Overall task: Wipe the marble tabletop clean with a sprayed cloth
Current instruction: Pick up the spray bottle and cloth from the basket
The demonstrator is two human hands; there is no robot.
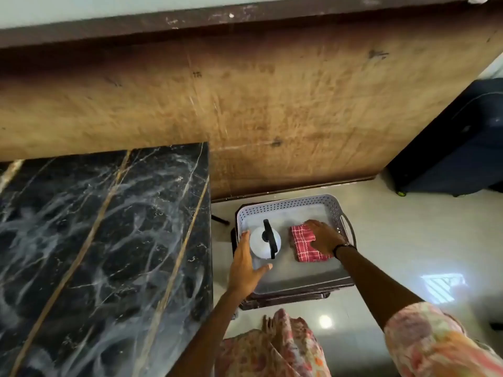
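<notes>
The black marble worktop (103, 240), veined in white and gold, fills the left of the view with its long edge running from near to far; it is hard and heavy and needs only to be rubbed over, and it likely shows streaks easily. To its right, lower down, a pale perforated plastic basket (288, 204) sits on a dark stand on the tiled floor, well apart from the stone surface in height though just beside its edge. Inside the basket stand the two things to fetch. The spray bottle (261, 244), white with a black trigger head, is upright and seen from above; its nozzle runs along the near-far line, pointing roughly toward the person. It looks light and rigid, smooth-sided, best taken round the body or neck under the trigger. The left hand (246, 270) reaches to it with its fingers spread, touching the bottle's side, not yet closed round it. The folded red checked cloth (304, 244) lies flat to the right, its long axis near to far; soft and limp, it should be gathered whole. The right hand (325, 238) rests on it with its fingers laid fairly straight.
</notes>
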